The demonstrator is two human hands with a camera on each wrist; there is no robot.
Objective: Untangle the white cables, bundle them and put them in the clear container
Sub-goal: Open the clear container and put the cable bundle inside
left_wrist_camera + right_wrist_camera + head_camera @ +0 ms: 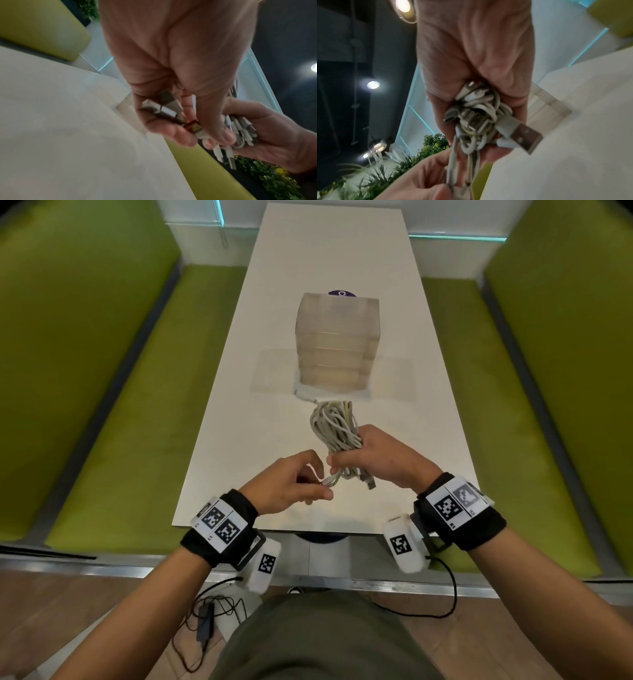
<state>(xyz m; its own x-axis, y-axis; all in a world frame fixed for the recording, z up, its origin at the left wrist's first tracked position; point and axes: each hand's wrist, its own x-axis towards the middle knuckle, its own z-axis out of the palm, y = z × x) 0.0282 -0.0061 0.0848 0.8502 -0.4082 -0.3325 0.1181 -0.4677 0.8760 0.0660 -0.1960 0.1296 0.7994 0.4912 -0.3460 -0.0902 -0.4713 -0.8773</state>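
A bundle of white cables (337, 428) is held above the near part of the white table (239, 440). My right hand (373, 455) grips the bundle around its lower end, and the looped cables (477, 115) with a USB plug (522, 135) fill its fist. My left hand (301, 481) pinches loose cable ends and plugs (171, 113) sticking out toward it. Behind the bundle stands the tall clear container (337, 344), its open top facing me.
Green upholstered benches (113, 405) flank the table on both sides. A flat clear lid (274, 371) lies under and beside the container. A purple round thing (340, 293) peeks out behind it. Dark wires trail on the wooden floor (102, 611) near me.
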